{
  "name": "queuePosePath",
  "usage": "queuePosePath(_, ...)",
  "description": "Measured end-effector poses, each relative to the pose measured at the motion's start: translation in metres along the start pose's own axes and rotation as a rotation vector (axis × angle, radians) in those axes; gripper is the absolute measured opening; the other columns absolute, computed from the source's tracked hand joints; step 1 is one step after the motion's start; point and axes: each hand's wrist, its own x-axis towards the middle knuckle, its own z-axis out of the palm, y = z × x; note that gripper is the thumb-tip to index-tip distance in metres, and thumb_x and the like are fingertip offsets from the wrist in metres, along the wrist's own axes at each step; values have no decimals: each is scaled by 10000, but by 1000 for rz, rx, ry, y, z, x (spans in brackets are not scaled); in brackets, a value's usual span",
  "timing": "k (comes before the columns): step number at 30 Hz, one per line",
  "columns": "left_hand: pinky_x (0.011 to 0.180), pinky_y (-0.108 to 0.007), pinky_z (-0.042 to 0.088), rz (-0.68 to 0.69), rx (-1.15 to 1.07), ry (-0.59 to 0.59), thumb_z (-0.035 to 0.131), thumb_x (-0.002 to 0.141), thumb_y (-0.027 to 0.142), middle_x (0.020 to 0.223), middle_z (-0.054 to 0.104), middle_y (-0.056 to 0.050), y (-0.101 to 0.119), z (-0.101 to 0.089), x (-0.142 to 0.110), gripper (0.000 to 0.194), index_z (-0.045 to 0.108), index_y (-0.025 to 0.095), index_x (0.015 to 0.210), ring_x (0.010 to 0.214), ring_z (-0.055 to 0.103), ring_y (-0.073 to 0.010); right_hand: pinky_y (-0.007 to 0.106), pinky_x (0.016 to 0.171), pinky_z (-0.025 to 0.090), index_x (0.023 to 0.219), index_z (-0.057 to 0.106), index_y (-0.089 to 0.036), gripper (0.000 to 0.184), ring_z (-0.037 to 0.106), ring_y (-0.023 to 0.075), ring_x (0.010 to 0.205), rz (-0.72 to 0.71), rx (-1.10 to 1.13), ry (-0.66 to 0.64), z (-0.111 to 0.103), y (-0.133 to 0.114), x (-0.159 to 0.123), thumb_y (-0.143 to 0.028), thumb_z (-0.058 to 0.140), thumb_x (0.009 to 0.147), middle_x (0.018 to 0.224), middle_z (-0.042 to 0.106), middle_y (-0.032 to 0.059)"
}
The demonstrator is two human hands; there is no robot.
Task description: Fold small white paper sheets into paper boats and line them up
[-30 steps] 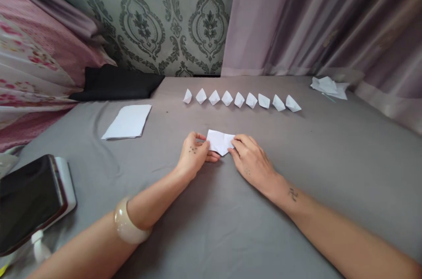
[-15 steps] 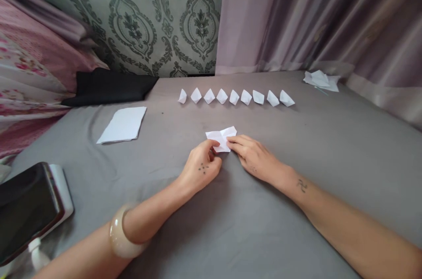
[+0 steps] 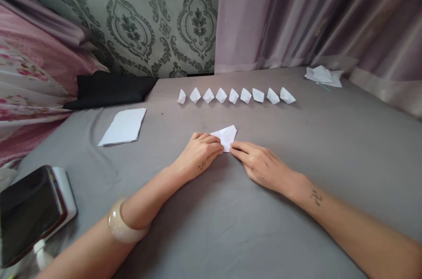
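A small folded sheet of white paper lies on the grey cloth in front of me. My left hand covers its left part, fingers pressed together over it, so that side is hidden. At the lower right edge, the fingertips of my right hand touch the paper, its fingers stretched out and low over the cloth. Beyond my hands stands a row of several small folded paper shapes, pointed at the top.
A stack of white paper lies to the left. Behind it is a black cloth. A dark-screened device and a white bottle sit at the near left. Loose white papers lie at the far right by the curtain.
My left hand has turned over and moved from pinching the paper's near left edge to covering its left side. My right fingertips have slid slightly right and nearer to me.
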Motion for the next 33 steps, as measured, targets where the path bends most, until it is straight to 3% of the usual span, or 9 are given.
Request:
queuePosePath(3, 855, -325, 359, -40, -110, -47, 435, 938, 288, 960, 698, -41, -8, -8, 11, 266, 683, 197, 907, 886, 604, -177, 366, 840, 538, 1163, 608, -149, 441, 625, 223, 1009, -16, -6, 7, 0, 2, 0, 18, 388, 820, 1189, 623, 103)
queuePosePath(8, 660, -243, 388, -202, -269, -86, 501, 880, 307, 768, 681, -21, -15, -12, 29, 229, 690, 186, 833, 660, 569, -134, 377, 822, 539, 1119, 635, -163, 421, 627, 228, 991, 7, 0, -2, -1, 4, 1, 9, 383, 829, 1162, 637, 101)
queuePosePath(21, 624, -243, 381, -351, -322, 11, 557, 812, 323, 734, 595, -10, -17, 6, 33, 183, 638, 171, 749, 664, 508, -132, 368, 863, 499, 1139, 608, -169, 428, 595, 216, 1018, 37, 94, 8, 0, 6, 0, 2, 375, 824, 1184, 623, 83)
queuePosePath(33, 603, -242, 376, -356, -364, 3, 567, 802, 317, 718, 588, -10, -21, 9, 34, 171, 637, 169, 752, 655, 492, -126, 378, 839, 521, 1256, 559, -182, 541, 593, 222, 1036, -40, 17, -4, 1, 7, -3, 25, 357, 799, 1214, 607, 99)
